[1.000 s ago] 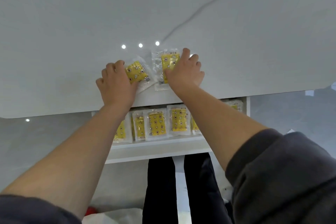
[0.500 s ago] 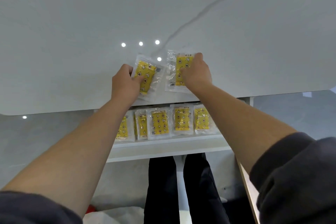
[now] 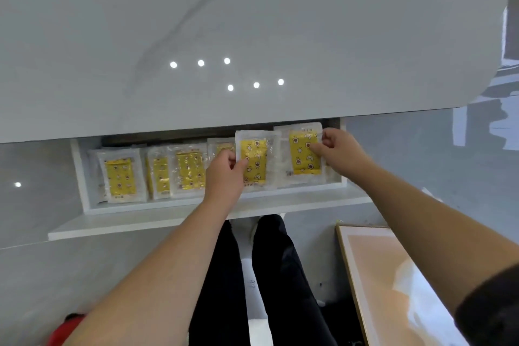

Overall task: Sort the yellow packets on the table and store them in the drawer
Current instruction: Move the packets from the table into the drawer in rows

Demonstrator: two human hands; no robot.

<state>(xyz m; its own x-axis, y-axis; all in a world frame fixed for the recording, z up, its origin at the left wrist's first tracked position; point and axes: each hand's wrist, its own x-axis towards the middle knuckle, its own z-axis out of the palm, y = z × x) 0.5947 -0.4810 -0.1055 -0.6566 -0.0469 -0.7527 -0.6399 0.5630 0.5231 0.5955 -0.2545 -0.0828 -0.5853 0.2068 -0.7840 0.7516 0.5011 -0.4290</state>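
Over the open drawer point(image 3: 157, 206), left hand point(image 3: 224, 174) pinches one yellow packet point(image 3: 257, 163); at its three o'clock, right hand point(image 3: 335, 150) pinches a second packet point(image 3: 302, 157). Slick wrappers could snag the tabletop point(image 3: 252, 22) edge.

Left hand point(image 3: 226, 174), right hand point(image 3: 337, 150): pinch grips.

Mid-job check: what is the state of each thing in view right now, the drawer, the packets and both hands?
Drawer: pulled open under the table.
Stored packets: lying flat in a row in the drawer, some overlapping.
Left hand: fingers pinch the left packet's left edge.
Left packet: held over the row, not released.
Right hand: fingers pinch the right packet's right edge.
Right packet: held at the drawer's right end, not released.
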